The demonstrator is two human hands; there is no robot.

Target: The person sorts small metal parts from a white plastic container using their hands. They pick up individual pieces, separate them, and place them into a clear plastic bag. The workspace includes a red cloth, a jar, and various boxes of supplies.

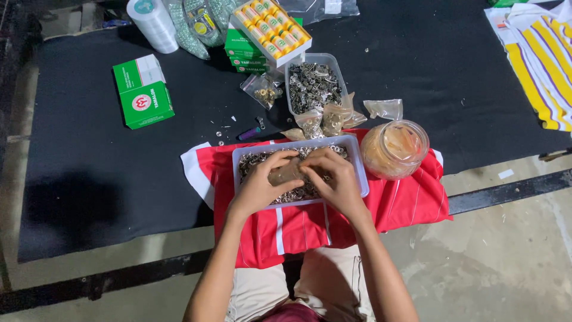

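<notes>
Both hands, left hand (260, 185) and right hand (335, 177), close their fingers on a small clear bag (288, 173) above the tray (360, 170) of metal rings.

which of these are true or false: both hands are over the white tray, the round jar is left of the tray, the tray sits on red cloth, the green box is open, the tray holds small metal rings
1. Both hands, left hand and right hand, are over the white tray. True; they hold a small clear bag between them.
2. The round jar is left of the tray. False; it stands at the tray's right end.
3. The tray sits on red cloth. True.
4. The green box is open. False; it lies closed on the black mat.
5. The tray holds small metal rings. True.
</notes>
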